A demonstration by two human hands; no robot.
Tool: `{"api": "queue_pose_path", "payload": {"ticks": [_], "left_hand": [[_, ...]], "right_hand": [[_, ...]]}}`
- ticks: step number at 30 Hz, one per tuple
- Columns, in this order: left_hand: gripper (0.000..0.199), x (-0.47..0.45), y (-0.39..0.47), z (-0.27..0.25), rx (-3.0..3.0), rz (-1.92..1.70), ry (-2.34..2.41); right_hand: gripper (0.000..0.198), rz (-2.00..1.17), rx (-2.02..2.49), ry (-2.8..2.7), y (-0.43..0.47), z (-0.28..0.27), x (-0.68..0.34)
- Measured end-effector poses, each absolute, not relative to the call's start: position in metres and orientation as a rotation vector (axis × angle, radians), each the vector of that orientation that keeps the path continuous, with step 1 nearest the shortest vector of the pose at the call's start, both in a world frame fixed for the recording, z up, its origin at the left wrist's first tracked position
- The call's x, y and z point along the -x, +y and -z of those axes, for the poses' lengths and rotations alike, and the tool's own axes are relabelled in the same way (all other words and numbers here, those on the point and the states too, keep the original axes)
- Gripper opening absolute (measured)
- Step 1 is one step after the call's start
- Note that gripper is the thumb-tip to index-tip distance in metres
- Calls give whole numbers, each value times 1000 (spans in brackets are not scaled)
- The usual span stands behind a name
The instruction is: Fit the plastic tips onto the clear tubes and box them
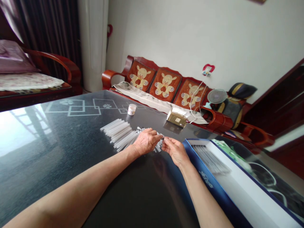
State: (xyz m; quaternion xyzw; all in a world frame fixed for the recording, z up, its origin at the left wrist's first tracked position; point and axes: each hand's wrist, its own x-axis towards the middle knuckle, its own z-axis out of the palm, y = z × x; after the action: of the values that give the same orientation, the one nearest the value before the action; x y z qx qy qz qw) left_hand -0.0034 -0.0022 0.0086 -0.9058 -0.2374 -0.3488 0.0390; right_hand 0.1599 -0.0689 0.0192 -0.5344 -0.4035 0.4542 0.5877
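Forearms (pixel 101 180), bare, two: left of the blue box (pixel 206 176); left hand (pixel 146 141) and right hand (pixel 175 151) pinch one small dark piece (pixel 163 138) between fingertips, direction too small to tell. Whitish tubes (pixel 120 133), one pile: lie left of the box, long axes roughly crosswise to its long side. Dark-ended tubes (pixel 211 161), one row: lie inside the box, lengthwise, dark ends toward its far end.
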Motion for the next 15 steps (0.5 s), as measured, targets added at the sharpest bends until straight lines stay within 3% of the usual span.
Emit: {"api": "queue_pose_path", "payload": {"ticks": [3,9,15], "left_hand": [[30,3,-2,-10,2827,1052,-746],[32,2,-4,-14,3021,992,-985],[30,-1,-8,-15,2999,975,-777]], "right_hand": [[35,-938,1291,-1074,-68,-15,-163],[25,-388,1441,-1577,-68,-10,-170],[23,123,1400,-1861,-73,-15,-167]]}}
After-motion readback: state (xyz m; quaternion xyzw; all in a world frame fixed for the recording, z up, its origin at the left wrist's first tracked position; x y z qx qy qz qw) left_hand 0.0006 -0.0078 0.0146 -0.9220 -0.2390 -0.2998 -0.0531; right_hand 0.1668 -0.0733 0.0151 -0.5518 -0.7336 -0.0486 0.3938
